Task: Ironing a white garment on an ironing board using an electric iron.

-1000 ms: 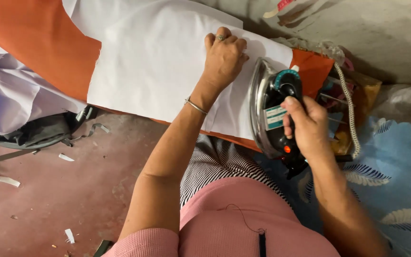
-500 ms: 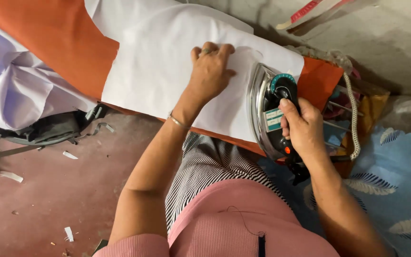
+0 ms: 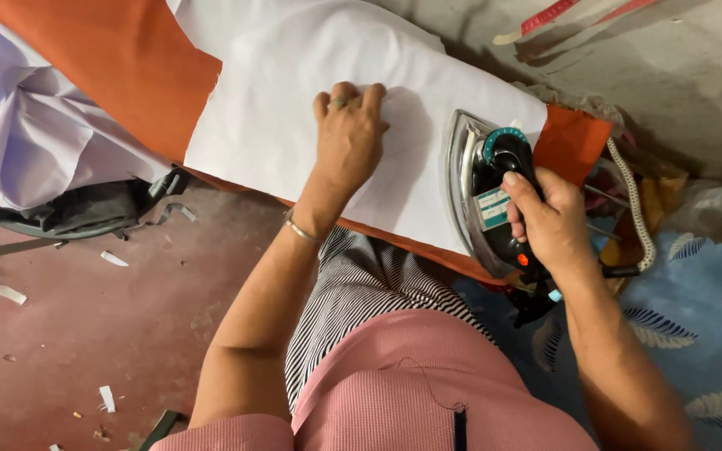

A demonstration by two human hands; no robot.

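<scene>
A white cloth (image 3: 294, 92) lies spread over an orange-covered board (image 3: 127, 58). My left hand (image 3: 346, 138) rests flat on the cloth, fingers together, a ring on one finger and a bangle at the wrist. My right hand (image 3: 549, 221) grips the black handle of a metal flat iron (image 3: 482, 196) with a teal dial, which sits on the cloth's right end.
A lilac cloth (image 3: 18, 134) is heaped at the left over a dark bag. The iron's woven cord (image 3: 637, 209) runs along the right. Scraps litter the red floor (image 3: 85, 334). A blue patterned mat (image 3: 704, 317) lies at the right, a grey wall behind.
The view has shifted, so the board sits further right in the picture. My left hand has slid leftward on the white cloth, away from the iron. The right hand stays on the iron.
</scene>
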